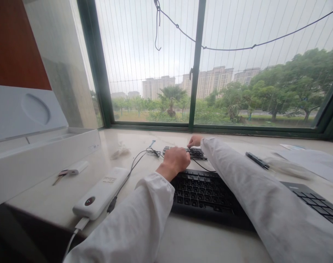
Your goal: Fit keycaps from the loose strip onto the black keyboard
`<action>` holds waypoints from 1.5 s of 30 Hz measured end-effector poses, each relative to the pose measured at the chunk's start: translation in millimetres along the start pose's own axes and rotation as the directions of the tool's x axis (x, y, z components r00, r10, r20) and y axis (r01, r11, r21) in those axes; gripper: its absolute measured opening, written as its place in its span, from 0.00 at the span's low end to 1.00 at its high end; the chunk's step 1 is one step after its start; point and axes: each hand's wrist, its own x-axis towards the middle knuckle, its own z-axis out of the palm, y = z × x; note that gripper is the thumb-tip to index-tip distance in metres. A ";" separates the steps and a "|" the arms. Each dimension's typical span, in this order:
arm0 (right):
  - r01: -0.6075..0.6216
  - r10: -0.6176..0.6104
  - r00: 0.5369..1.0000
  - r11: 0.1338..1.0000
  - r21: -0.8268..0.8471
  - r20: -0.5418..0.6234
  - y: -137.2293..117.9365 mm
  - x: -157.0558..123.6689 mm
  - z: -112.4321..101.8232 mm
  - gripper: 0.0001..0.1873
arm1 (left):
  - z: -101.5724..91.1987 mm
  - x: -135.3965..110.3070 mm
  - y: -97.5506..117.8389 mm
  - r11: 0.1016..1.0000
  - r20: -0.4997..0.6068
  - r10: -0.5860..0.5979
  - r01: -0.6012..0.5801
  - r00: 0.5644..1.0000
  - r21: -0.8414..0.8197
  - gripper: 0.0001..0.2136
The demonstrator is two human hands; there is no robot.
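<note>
Left hand (174, 160) curled loosely, knuckles up, over the near-left end of a small black keypad (197, 153) at frame centre. Right hand (195, 140) had its fingers bent onto the keypad's far edge. Could not tell whether either hand gripped it. Keypad lay on a pale worktop (199, 244), just beyond a large black keyboard (202, 193). White power bank (102, 191) lower left. Wide window (196, 62) behind.
</note>
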 end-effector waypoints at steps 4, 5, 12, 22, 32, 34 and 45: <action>0.007 -0.007 1.000 1.000 0.000 -0.008 2.0 2.4 -2.9 0.19 | -0.8 -0.5 -0.1 1.000 -0.006 0.008 -0.008 1.000 0.001 0.23; 0.013 -0.013 1.000 1.000 -0.001 -0.014 3.0 2.2 -5.1 0.20 | -1.1 -0.7 -0.1 1.000 -0.004 0.011 -0.011 1.000 0.001 0.23; 0.077 -0.077 0.997 0.997 -0.007 0.017 7.6 -6.1 -23.0 0.20 | -2.4 -1.1 0.4 1.000 0.006 0.011 -0.011 1.000 0.001 0.22; 0.134 -0.135 0.991 0.991 -0.030 -0.027 -2.3 -5.5 -14.4 0.14 | -1.8 -2.9 1.6 1.000 -0.017 0.013 -0.012 1.000 0.019 0.21; 0.185 -0.192 0.961 0.981 -0.050 -0.198 -2.2 -54.6 -40.5 0.16 | -8.8 -4.4 4.6 1.000 -0.050 0.005 -0.004 0.999 0.014 0.21; 0.271 -0.279 0.937 0.960 -0.065 -0.213 2.3 -78.9 -44.3 0.15 | -8.5 -4.4 4.9 1.000 -0.055 0.024 -0.023 0.998 0.007 0.22; 0.341 -0.224 0.899 0.896 0.284 -0.376 13.1 -237.0 -14.1 0.16 | -13.4 -8.0 10.3 0.983 -0.110 0.176 -0.180 0.978 -0.024 0.25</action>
